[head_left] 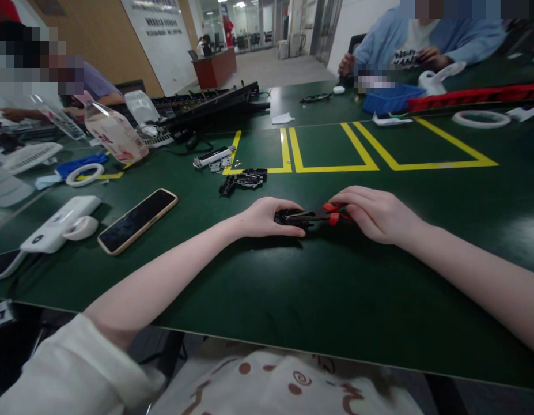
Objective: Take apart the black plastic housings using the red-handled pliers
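Note:
My left hand (268, 217) is closed around a small black part (284, 217), whose exact kind I cannot make out. Red-handled pliers (321, 214) are in my right hand (374, 212), with fingers wrapped round the grips. The dark jaws point left and reach onto the black part between my left thumb and fingers. Both hands are just above the green table. Broken black plastic pieces (245, 181) lie a little beyond my left hand. Past them is a white and black device (214, 157) with small fragments beside it.
A phone (137, 221) and a white power bank (61, 223) lie on the green table (267, 300) at left. Yellow tape outlines (336, 169) mark its far side. A bottle (115, 131) stands back left; a blue bin (392, 99) is back right. Two people sit across.

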Action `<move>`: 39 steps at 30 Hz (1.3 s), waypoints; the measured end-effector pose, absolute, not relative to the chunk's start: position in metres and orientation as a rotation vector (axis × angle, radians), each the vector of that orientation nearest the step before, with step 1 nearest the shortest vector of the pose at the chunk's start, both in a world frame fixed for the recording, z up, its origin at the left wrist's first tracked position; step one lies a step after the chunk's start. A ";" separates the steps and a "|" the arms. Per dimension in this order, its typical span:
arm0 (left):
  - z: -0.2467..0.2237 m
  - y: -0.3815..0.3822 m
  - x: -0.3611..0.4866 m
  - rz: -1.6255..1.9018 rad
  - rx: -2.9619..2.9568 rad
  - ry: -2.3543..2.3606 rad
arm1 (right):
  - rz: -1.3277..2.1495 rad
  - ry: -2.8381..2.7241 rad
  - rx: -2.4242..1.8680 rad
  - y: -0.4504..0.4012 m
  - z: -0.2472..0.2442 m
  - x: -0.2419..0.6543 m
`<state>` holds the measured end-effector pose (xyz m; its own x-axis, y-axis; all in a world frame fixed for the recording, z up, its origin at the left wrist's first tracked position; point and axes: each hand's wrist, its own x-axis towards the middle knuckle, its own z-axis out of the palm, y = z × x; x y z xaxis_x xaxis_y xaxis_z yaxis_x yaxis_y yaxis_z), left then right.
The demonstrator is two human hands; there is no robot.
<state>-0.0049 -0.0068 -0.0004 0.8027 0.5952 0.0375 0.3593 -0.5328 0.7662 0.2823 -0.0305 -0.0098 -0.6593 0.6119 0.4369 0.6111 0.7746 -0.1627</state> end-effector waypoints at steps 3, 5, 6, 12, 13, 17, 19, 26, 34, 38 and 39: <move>0.001 -0.007 -0.005 0.380 2.194 0.691 | 0.004 -2.494 -0.912 -0.030 -0.010 0.282; 0.001 -0.007 -0.005 0.381 2.199 0.690 | -0.013 -2.497 -0.902 -0.029 -0.011 0.283; 0.001 -0.007 -0.004 0.380 2.202 0.691 | -0.022 -2.498 -0.901 -0.028 -0.011 0.284; 0.000 -0.005 -0.004 0.369 2.212 0.692 | 0.028 -2.510 -0.914 -0.025 -0.010 0.289; 0.000 -0.005 -0.004 0.370 2.215 0.688 | 0.036 -2.511 -0.915 -0.025 -0.010 0.290; 0.000 -0.005 -0.004 0.375 2.229 0.674 | 0.021 -2.506 -0.906 -0.023 -0.011 0.291; -0.001 -0.004 -0.004 0.371 2.243 0.678 | 0.010 -2.508 -0.900 -0.023 -0.012 0.291; -0.002 -0.003 -0.003 0.388 2.293 0.676 | 0.036 -2.484 -0.888 -0.024 -0.013 0.288; -0.003 -0.002 -0.005 0.382 2.321 0.646 | -0.002 -2.505 -0.856 -0.023 -0.014 0.289; -0.003 -0.002 -0.005 0.384 2.329 0.651 | -0.026 -2.538 -0.846 -0.020 -0.017 0.293; -0.003 -0.002 -0.005 0.388 2.330 0.647 | -0.033 -2.534 -0.841 -0.020 -0.017 0.294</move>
<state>-0.0049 -0.0023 -0.0031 0.8321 0.5459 0.0977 0.3439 -0.6463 0.6812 0.2941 -0.0199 -0.0166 -0.7034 0.5594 0.4385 0.5706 0.8123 -0.1208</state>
